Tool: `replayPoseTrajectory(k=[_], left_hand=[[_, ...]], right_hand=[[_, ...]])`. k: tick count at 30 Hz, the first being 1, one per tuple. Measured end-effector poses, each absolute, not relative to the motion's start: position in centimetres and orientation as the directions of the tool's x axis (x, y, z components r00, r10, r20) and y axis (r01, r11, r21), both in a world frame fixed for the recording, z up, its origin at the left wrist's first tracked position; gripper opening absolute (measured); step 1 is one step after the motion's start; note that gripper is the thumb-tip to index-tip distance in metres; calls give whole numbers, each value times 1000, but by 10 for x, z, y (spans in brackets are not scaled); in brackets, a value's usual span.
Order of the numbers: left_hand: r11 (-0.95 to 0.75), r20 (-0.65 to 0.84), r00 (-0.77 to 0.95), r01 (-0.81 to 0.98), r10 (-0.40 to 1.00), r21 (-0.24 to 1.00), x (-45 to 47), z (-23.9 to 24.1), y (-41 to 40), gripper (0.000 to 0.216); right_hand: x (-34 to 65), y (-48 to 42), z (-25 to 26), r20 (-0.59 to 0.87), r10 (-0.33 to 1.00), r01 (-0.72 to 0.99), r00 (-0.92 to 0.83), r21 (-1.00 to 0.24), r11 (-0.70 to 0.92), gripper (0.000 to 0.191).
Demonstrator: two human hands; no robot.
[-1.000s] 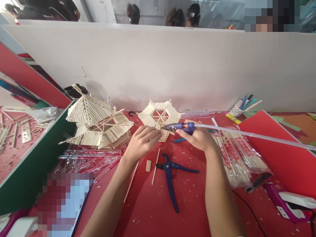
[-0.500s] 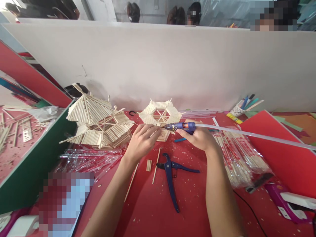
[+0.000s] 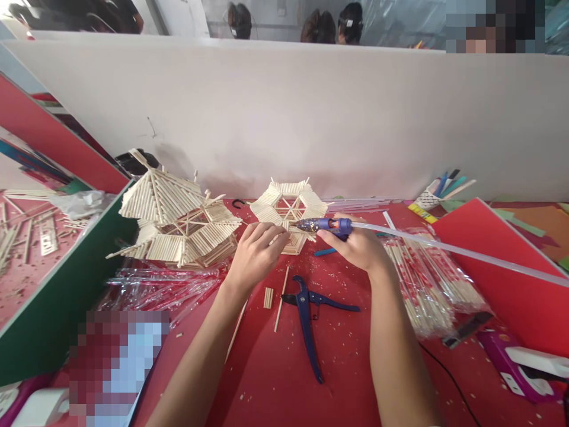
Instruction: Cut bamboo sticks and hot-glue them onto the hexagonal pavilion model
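Possibly, the hexagonal stick frame (image 3: 313, 204), seen just beyond the 2 hands, could be bumped or smeared if the glue gun (image 3: 326, 225) is pushed forward. The gun is gripped by the right hand (image 3: 362, 246), and its aim could be dragged off if the long clear glue stick (image 3: 444, 242) behind it is snagged. At the smallest scale, a burn is risked: the fingers of the left hand (image 3: 258, 255) are drawn narrowly together close by the nozzle; whether anything is pinched there cannot be told.

Behind the work, a white partition (image 3: 284, 118) is raised, with people (image 3: 350, 24) visible above it. The red table (image 3: 275, 379) is strewn with pale chips. On the left a tiered stick model (image 3: 160, 198) is placed; on the right, bagged sticks (image 3: 427, 279) are laid. Nearer, a blue cutter (image 3: 303, 308) is spread, 1 thin stick (image 3: 280, 308) is seen at its dark tip, and short cut pieces (image 3: 268, 298) are lined up alongside.
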State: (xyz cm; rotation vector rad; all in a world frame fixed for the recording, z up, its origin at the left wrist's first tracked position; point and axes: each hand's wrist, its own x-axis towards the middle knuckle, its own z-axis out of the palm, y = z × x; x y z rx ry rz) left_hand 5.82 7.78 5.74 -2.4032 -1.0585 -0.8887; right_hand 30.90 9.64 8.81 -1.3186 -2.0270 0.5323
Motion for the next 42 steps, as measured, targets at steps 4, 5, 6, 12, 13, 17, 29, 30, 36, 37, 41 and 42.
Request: replayPoseTrajectory(k=[4,5,6,12,13,17,29,30,36,37,41,42], left_hand=[[-656,680,510,753,527,-55,58,59,79,10],[-656,682,499,754,535,-38,57,59,79,10],[-653,682,487,757,547,-16,56,60,79,12],[-641,637,454,763,623,85,51,63,81,26],[-644,631,458,760,627,88,51,63,81,28],[-651,637,465,755,615,77,55,60,81,27],[-642,636,462,764,618,69,54,58,83,14],[-646,631,466,760,620,74,53,59,83,16],[-641,614,452,758,647,118,46,59,85,19],[-638,611,448,760,652,123,46,58,85,18],[-622,585,448,772,677,129,46,60,84,17],[-621,579,449,774,680,128,47,60,84,17]], right_hand=[[308,97,88,298,911,644,-286,-644,413,37],[308,97,88,298,911,643,-285,-645,413,37],[309,96,89,297,911,643,-284,-646,411,37],[310,96,89,303,911,647,-278,-642,411,36],[311,96,88,299,912,645,-282,-644,411,37],[310,97,88,266,915,633,-302,-662,401,37],[310,95,89,231,926,634,-299,-677,374,38],[310,95,89,238,923,633,-301,-675,380,38],[310,96,89,257,917,628,-305,-670,397,37],[310,96,89,256,917,626,-306,-672,396,37],[310,96,87,254,918,620,-305,-678,394,38],[310,96,87,254,918,621,-306,-677,394,39]])
